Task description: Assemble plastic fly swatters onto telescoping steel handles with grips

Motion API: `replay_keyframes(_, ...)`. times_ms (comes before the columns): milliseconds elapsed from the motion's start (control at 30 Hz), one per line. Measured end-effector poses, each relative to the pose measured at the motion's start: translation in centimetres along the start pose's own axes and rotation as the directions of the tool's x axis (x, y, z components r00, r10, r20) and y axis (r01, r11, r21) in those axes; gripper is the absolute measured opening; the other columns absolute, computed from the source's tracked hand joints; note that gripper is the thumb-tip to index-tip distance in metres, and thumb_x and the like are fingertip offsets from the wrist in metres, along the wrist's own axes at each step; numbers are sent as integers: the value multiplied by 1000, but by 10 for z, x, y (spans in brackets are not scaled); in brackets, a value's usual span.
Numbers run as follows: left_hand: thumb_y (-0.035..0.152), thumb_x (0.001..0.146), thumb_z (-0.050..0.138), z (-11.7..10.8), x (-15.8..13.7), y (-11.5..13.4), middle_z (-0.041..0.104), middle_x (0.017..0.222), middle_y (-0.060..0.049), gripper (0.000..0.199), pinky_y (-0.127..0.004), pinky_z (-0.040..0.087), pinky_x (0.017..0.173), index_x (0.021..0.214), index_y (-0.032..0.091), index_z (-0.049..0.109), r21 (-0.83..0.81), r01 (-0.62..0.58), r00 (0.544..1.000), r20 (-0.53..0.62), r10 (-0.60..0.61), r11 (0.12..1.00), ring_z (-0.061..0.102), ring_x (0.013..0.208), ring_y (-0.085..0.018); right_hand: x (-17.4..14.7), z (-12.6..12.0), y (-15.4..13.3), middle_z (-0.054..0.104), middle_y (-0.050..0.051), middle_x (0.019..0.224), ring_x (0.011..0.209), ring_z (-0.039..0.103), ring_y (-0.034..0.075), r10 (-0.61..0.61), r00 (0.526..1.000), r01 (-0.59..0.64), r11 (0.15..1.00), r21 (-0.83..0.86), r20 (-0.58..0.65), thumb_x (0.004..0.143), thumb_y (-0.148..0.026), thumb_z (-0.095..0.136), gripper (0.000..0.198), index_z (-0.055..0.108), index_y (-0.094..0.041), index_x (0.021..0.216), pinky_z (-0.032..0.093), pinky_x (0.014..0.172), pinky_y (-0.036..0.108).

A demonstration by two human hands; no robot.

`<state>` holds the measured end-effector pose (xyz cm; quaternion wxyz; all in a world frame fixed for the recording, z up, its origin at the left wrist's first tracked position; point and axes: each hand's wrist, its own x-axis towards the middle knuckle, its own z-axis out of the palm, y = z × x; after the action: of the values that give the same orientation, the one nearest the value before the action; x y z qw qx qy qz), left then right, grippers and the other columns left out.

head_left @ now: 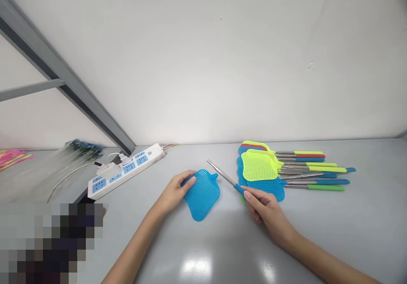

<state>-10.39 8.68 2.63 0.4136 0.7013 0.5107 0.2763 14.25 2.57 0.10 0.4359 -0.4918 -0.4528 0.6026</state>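
left hand (176, 190): closed on the upper left edge of a blue mesh head (203, 197), thumb flat on the face. the head is held tilted in front of the person, left of centre; from this angle can't tell if its lower edge touches the tabletop (356, 237).

right hand (267, 212): gripping a blue handle (240, 189) w/ metal rod (222, 173) sticking out, tip up & left, near the head's neck (214, 176) but apart from it.

handling, as judged: mesh head looks like thin plastic, v. light, bendy across the face, prob. stiffer at the neck. best hold is close to the neck, thumb on top, fingers under; a pinch at the far rim would let it flex. rod seems stiff & light, polished metal likely slippery, so hold by the handle, which should give better purchase. nothing looks fragile, tho' the narrow neck may not like sideways force.

adjacent: swatter pile (259, 167), mixed colours, just beyond right hand, handles pointing right.
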Motion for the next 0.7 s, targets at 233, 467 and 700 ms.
replay_keyframes(233,38,80,43,2,-8,-5,61,101,-4,33,-26,41,74,103,18,57,-46,6,991,-133,-12,999,55,86,-19,-1,-48,-20,34,-3,45,44,27,8,4,996,20,960,-280,84,71,-41,55,33,65,-20,94,20,41,23)
replay_keyframes(467,37,80,43,6,-12,1,62,96,-4,33,-26,41,75,101,17,58,-13,23,987,-158,-25,1000,54,87,-19,5,-68,-22,35,-3,45,47,29,9,-59,994,90,920,-382,92,73,-39,53,30,65,-23,96,23,44,23)
replay_keyframes(700,37,80,41,6,-13,0,62,94,-4,33,-25,42,73,102,18,58,-3,1,985,-170,-1,1000,55,85,-18,4,-66,-21,56,1,53,53,48,14,-41,993,86,883,-462,108,73,-41,53,33,65,-22,96,38,51,25)
